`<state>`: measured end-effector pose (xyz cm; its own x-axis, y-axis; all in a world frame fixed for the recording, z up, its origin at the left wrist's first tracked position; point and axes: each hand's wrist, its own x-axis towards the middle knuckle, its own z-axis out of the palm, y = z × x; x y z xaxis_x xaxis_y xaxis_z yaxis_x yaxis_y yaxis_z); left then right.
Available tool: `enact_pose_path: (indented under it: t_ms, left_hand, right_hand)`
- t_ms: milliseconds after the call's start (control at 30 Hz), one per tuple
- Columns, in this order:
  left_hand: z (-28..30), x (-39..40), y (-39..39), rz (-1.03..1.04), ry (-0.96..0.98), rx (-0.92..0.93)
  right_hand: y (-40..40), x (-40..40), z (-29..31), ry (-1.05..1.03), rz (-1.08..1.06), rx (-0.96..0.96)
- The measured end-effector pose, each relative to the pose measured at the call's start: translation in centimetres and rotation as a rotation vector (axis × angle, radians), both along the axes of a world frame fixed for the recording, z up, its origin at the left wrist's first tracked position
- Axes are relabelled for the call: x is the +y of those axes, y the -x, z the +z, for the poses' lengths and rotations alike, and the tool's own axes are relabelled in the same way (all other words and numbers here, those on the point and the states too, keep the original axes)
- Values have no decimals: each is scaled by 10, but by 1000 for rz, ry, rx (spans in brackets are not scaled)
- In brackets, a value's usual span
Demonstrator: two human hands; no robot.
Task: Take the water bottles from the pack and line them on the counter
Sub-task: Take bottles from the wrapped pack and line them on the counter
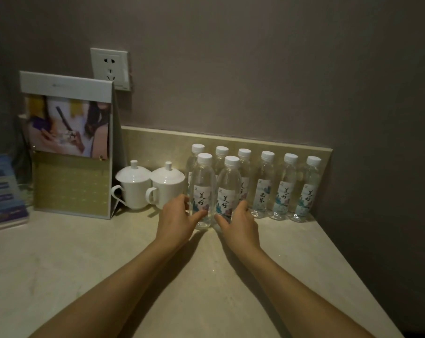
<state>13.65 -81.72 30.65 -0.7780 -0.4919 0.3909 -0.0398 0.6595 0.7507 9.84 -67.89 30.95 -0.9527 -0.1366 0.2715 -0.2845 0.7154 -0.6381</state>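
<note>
Both hands are curled part-way round the two front bottles: our left hand [176, 219] wraps the lower body of the front left bottle [202, 191], thumb across its label side and fingers behind it, while our right hand [239, 222] takes the front right bottle [227, 191] the same way, thumb laid on the lower label. Each grip is a loose half-closed cup pressed to the plastic, not a tight fist, and we cannot tell whether either bottle is lifted or standing on the table [84, 252]. These two bottles stand upright, just beside each other, in front of a back row of six bottles [265, 184] lined along the low stone backsplash [158, 140], all with white caps. Left of the bottles, close to our left hand, sit two white lidded cups [149, 184], touching one another. Further left stands a folded display card [71, 145] with a photo on it, and a blue booklet [2, 191] lies at the table's left edge. A wall socket [110, 68] is mounted above the card.
</note>
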Motion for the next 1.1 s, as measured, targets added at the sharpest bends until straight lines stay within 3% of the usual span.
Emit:
enact_pose_path:
  t_ms: [1100]
  left_hand:
    - [-3,1,18,-27,39,36]
  right_hand:
    - [13,-2,6,-57,10,-35]
